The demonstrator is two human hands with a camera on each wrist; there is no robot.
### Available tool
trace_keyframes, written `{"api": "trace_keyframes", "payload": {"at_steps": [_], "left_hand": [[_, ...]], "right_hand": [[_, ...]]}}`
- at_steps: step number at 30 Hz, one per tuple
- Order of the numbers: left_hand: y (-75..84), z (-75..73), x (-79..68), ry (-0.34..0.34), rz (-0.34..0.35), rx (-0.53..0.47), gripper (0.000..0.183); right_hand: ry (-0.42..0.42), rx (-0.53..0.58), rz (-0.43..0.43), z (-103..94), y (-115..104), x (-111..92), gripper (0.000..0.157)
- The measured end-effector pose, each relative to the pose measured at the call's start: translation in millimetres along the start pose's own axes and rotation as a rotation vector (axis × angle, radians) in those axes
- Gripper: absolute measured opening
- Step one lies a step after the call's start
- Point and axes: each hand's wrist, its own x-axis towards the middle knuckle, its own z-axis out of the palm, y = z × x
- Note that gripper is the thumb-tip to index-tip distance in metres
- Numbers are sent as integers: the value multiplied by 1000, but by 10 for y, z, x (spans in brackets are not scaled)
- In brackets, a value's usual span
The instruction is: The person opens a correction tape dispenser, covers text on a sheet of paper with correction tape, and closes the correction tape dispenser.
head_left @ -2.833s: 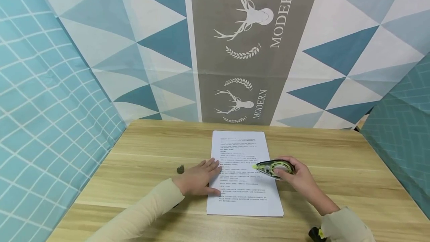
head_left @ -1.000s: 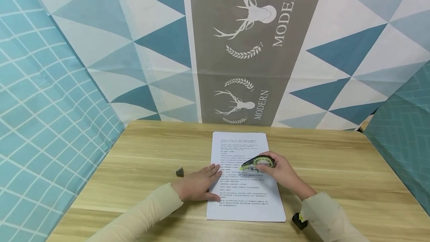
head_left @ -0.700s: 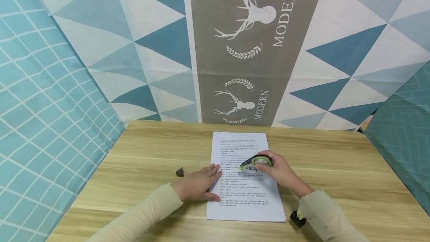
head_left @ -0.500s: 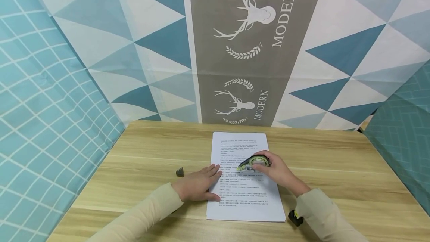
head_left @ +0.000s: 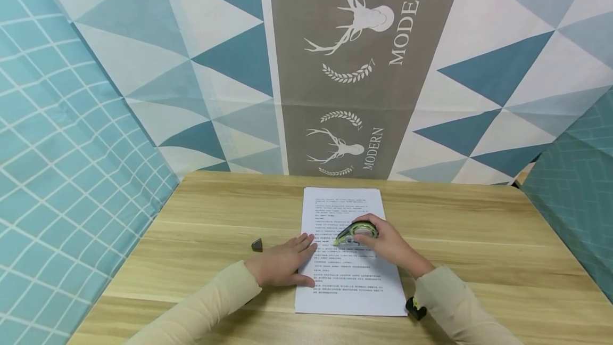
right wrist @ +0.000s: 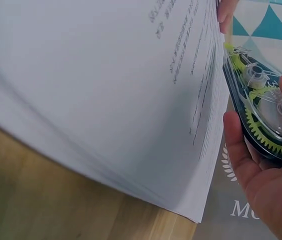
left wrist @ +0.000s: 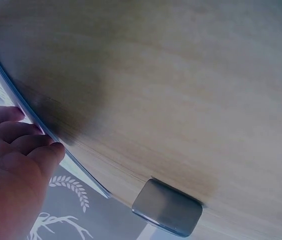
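A stack of printed paper [head_left: 349, 297] lies on the wooden table. My right hand [head_left: 388, 241] holds a correction tape dispenser [head_left: 356, 232] with the thumb on its side and the fingers along its other edge. Its yellow-green tip is down at a line of text near the middle of the top sheet. The right wrist view shows the clear case of the correction tape [right wrist: 266, 100] with green gears inside. My left hand [head_left: 282, 262] rests flat on the left edge of the paper, fingers straight. Left of its fingers lies a small dark cap [head_left: 257, 245].
The wooden table [head_left: 215, 206] reaches back to a patterned cloth backdrop [head_left: 335, 68]. A blue grid-patterned sheet [head_left: 72, 148] hangs along the left side. A black strap piece with a yellow part [head_left: 415, 309] sits by the right sleeve.
My right hand has carried the correction tape leftward, its tip moving along the text line toward my left hand. The left hand stays in place on the paper.
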Motion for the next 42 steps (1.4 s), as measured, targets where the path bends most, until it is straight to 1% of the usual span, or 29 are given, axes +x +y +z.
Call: {"api": "trace_keyframes", "payload": {"at_steps": [11,16,22,34,42], "left_hand": [[16,-23,-4,-3,3,-7,84],[18,-29,-8,-13,-6,-15,84],[11,-15,-3,-14,-8,-17,85],[3,-15,1,-7,-5,4,85],[-9,3,17,-1,4,7,85]], "right_hand": [[-24,-21,-14,39,-15,30,31],[-36,-24,-17,58,-19,41,29],[-50,-51,-39,77,-6,62,29],[-74,-66,-28,52,-32,88,28],[-33,-58,-47,17,2,98,27]]}}
